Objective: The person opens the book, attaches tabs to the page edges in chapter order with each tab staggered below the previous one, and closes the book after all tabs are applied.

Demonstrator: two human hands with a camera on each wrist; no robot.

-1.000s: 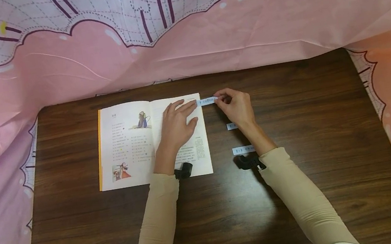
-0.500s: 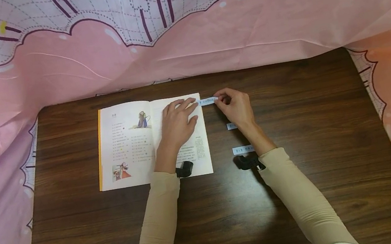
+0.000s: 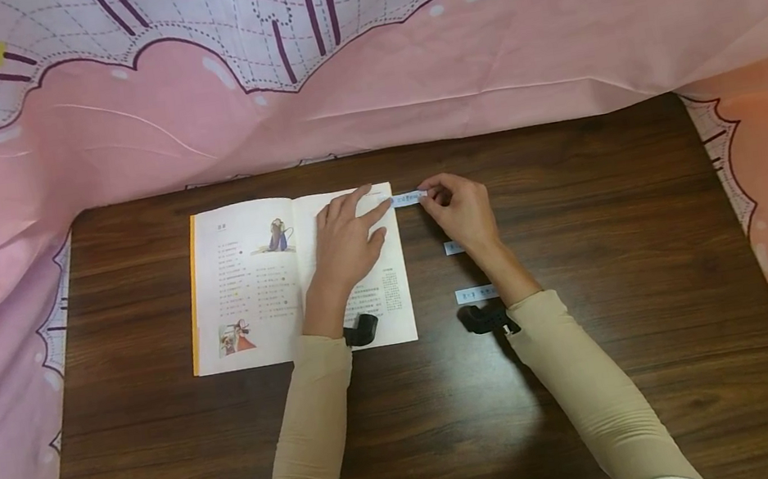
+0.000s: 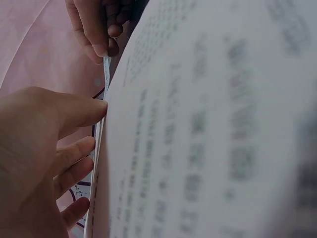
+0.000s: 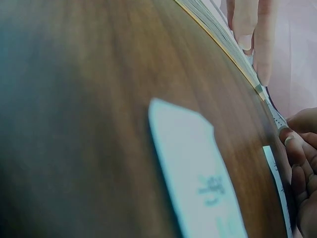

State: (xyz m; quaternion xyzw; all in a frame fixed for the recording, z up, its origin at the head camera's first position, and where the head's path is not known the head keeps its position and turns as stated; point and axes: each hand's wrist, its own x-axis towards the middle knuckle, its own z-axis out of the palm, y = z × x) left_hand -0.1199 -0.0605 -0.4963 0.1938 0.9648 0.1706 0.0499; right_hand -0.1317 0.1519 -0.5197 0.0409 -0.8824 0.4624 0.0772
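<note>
An open book (image 3: 280,344) lies on the table, with printed text and small pictures on its left page. Over its right page is my left hand (image 3: 344,249), fingers spread, the index fingertip touching the left end of a pale blue paper strip (image 3: 409,199) at the page's upper right edge. Handwriting runs along the strip. My right hand (image 3: 465,211) pinches the strip's other end between thumb and finger. In the left wrist view the strip (image 4: 106,74) spans the short gap between the hands. Part of the right page is hidden under my left hand.
Two more handwritten strips lie on the brown wooden table (image 3: 600,240) near my right forearm: one (image 3: 455,248) partly covered by the hand, another (image 3: 476,294) closer to me. A pink patterned cloth (image 3: 442,82) hangs along the back and sides.
My left index finger has edged slightly right along the strip, and the other fingers have spread away from it. The right hand keeps its pinch in nearly the same spot.
</note>
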